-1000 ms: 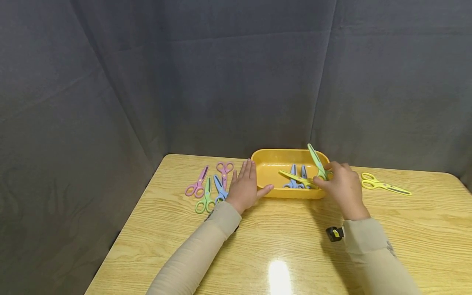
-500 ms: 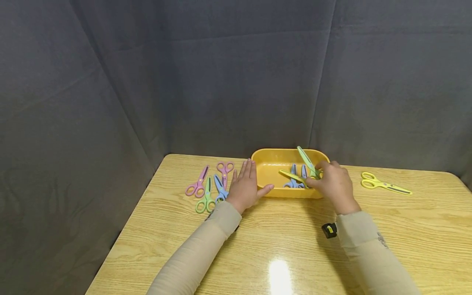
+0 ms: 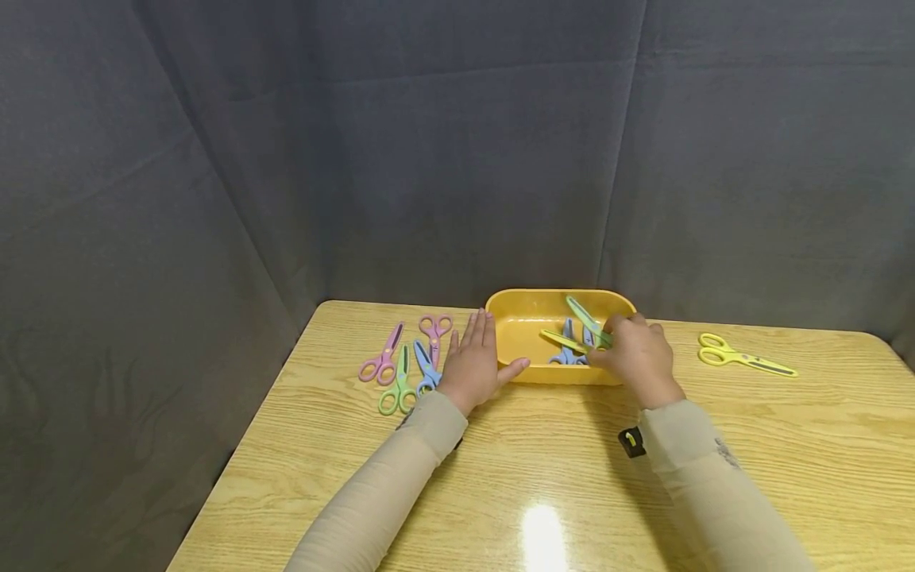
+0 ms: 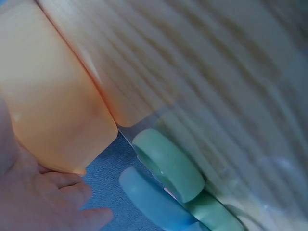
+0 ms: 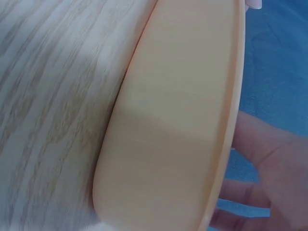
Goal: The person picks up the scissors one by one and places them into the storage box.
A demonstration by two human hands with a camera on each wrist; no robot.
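Over the right end of a yellow tray [image 3: 515, 338], my right hand [image 3: 642, 357] grips green scissors [image 3: 586, 318] near the handles, which my fingers hide. The green blades slant up and left inside the tray. Beneath them lie yellow scissors [image 3: 560, 340] and two blue scissors [image 3: 568, 330]. My left hand [image 3: 472, 364] rests at the tray's left end with fingers straight and thumb along the front rim. In the right wrist view, the tray's outer wall [image 5: 163, 110] hides what my right hand [image 5: 284, 178] holds. My left hand [image 4: 48, 202] lies against the tray in the left wrist view.
Left of the tray lie pink scissors [image 3: 382, 357], another pink pair [image 3: 435, 327], green scissors [image 3: 397, 389] and blue scissors [image 3: 426, 365], partly behind my left hand. Yellow scissors [image 3: 747, 359] lie to the right on the wooden table [image 3: 500, 477]. A grey curtain [image 3: 457, 159] hangs behind.
My right hand has moved left and slightly down, and the green scissors have come left and lower into the tray. The left hand has stayed in place.
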